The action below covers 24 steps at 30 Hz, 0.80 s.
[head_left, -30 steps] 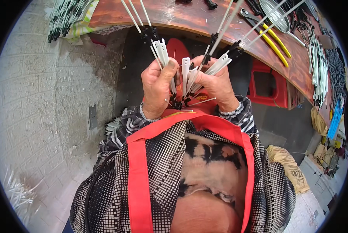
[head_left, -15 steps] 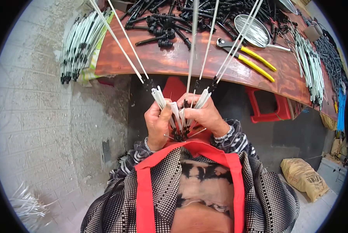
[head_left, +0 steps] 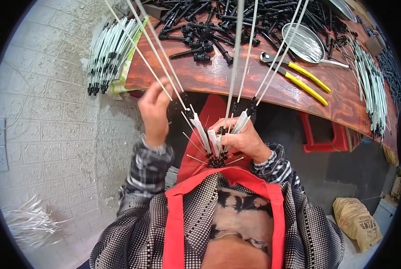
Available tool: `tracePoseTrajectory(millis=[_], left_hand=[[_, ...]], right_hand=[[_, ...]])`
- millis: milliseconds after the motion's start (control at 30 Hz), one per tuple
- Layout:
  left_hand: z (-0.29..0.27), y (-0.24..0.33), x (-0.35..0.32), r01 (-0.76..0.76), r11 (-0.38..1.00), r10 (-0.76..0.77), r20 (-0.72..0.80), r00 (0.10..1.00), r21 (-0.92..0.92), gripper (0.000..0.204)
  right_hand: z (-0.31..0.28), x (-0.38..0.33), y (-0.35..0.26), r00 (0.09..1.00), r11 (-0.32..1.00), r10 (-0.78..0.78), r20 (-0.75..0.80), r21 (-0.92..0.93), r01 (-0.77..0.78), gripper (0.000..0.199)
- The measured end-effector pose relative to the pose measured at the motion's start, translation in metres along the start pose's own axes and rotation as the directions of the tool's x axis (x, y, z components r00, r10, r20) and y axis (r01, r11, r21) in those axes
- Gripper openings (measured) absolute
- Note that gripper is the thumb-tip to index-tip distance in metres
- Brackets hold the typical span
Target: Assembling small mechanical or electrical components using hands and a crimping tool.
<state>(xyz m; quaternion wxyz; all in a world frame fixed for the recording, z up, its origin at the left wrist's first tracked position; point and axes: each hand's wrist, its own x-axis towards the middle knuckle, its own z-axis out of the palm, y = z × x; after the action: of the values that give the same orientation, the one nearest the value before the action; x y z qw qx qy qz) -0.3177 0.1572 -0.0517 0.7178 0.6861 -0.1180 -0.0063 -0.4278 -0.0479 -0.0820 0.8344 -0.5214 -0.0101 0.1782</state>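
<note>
An umbrella frame [head_left: 216, 160] stands upright close to my red apron. Its white ribs fan up and outward from a cluster of black joints. My right hand [head_left: 246, 140] is closed round the ribs on its right side, thumb pressed on the white channel pieces [head_left: 215, 140]. To the left, my left hand [head_left: 155, 114] is raised off the hub, beside a thin white rib [head_left: 137, 50] that crosses in front of its fingers. Those fingers are bent and smeared by motion; whether they grip the rib cannot be made out.
On the wooden table [head_left: 200, 77] lie black umbrella shafts [head_left: 196, 33], yellow-handled pliers [head_left: 299, 80] and a metal dish of pins [head_left: 304, 44]. Rib bundles lie at the left [head_left: 113, 56] and right [head_left: 370, 85]. A red stool [head_left: 328, 145] and a sack [head_left: 356, 223] stand below.
My left hand has come off the white pieces and moved up and left. A rib on that side now leans further left. My right hand keeps its hold. The view has shifted a little.
</note>
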Motion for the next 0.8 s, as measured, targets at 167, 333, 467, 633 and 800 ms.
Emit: tracePoseTrajectory(millis=[167, 333, 467, 633, 800], left_hand=[[0.014, 0.005, 0.094, -0.490, 0.639, 0.400, 0.289, 0.870, 0.592, 0.023], [0.027, -0.008, 0.118, -0.578, 0.391, 0.315, 0.486, 0.815, 0.716, 0.025], [0.020, -0.009, 0.123, -0.641, 0.389, 0.360, 0.532, 0.767, 0.661, 0.025], [-0.010, 0.011, 0.098, -0.402, 0.665, 0.323, 0.243, 0.915, 0.630, 0.025], [-0.027, 0.007, 0.015, -0.130, 0.945, 0.132, 0.014, 0.991, 0.299, 0.026]], right_hand=[[0.005, 0.002, 0.004, 1.000, 1.000, -0.015, 0.023, -0.012, 0.016, 0.018], [0.003, -0.001, 0.012, 1.000, 0.998, -0.025, 0.012, -0.053, 0.025, 0.018], [0.002, -0.003, 0.016, 0.999, 0.997, -0.043, 0.018, -0.064, 0.044, 0.018], [0.002, 0.000, 0.013, 0.998, 0.992, -0.055, 0.013, -0.110, 0.056, 0.018], [0.000, -0.001, 0.010, 0.997, 0.984, -0.080, -0.002, -0.159, 0.079, 0.019]])
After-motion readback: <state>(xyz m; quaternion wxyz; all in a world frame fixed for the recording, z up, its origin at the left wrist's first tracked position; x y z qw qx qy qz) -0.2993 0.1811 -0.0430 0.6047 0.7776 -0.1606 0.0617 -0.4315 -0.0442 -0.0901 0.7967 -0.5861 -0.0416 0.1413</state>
